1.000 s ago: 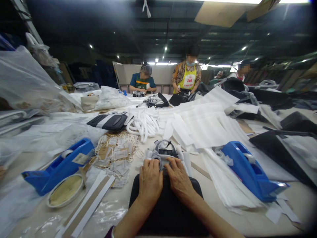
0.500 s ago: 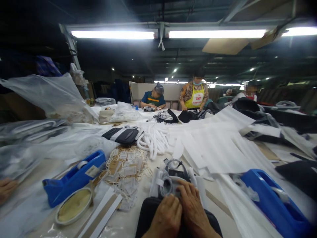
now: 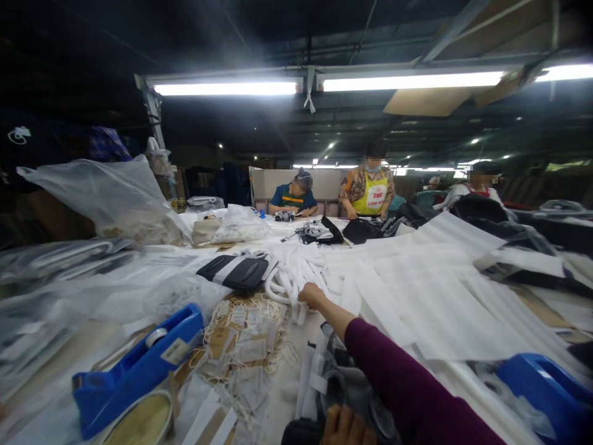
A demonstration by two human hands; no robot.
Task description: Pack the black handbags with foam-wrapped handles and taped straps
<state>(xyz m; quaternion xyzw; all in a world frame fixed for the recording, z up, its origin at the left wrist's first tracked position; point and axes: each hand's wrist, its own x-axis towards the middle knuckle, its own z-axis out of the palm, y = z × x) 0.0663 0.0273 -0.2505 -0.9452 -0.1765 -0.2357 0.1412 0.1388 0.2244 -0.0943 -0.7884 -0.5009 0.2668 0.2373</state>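
Left hand (image 3: 345,428), bottom centre of frame: fingers curled on the dark case (image 3: 301,432) and plastic-wrapped bundle (image 3: 343,383), though whether they grip or merely rest there I cannot tell. Right hand (image 3: 311,295), mid-frame, sleeve running up from lower right: fingers closing on the pile of white foam tubes (image 3: 290,278) just right of the striped pouch (image 3: 238,272), grip partly hidden. The tubes' long axes mostly run from lower left toward upper right; best pinch one tube near its end and draw along that axis so the neighbours stay put.

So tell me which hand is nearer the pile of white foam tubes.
Right. The right hand reaches out to the edge of the white foam tubes, apparently touching them. The left hand stays low at the near edge, well short of them.
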